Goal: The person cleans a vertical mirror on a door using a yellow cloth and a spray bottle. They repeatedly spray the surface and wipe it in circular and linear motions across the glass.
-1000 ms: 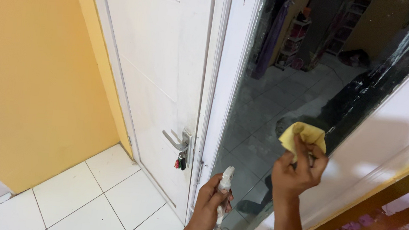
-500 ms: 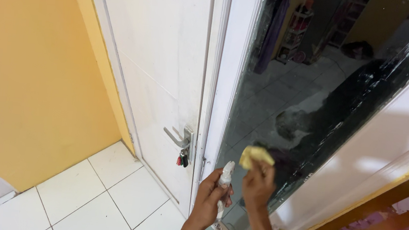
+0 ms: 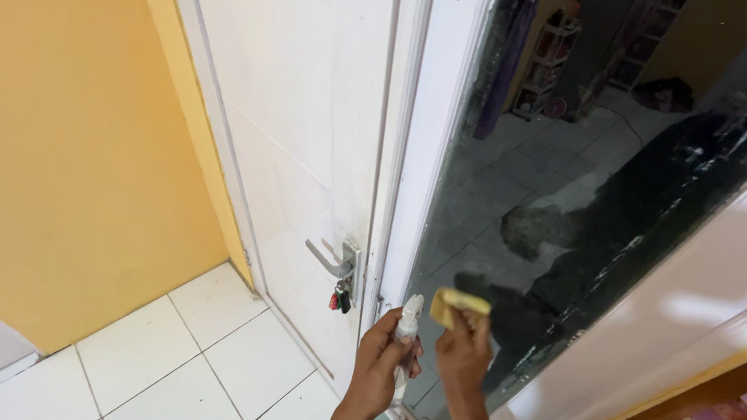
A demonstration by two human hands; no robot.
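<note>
While the left hand point(image 3: 385, 359) grips a small white spray bottle point(image 3: 407, 330) upright, the right hand point(image 3: 464, 354) presses a folded yellow cloth point(image 3: 456, 304) against the lower part of a tall wall mirror point(image 3: 560, 164), beside a white door point(image 3: 300, 121) with keys point(image 3: 340, 301) hanging below its handle.

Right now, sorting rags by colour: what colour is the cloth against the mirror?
Yellow cloth, clearest in the head view.

The door point(image 3: 298, 139) stands left of the mirror point(image 3: 576, 193), with the handle point(image 3: 325, 258) and keys point(image 3: 340, 300) at its right edge. The left hand point(image 3: 381, 366) holds a spray bottle point(image 3: 407, 332) just left of the right hand point(image 3: 463, 356). The right hand presses a cloth point(image 3: 456, 304) on the mirror's lower part, above the floor tiles point(image 3: 195, 357).
</note>
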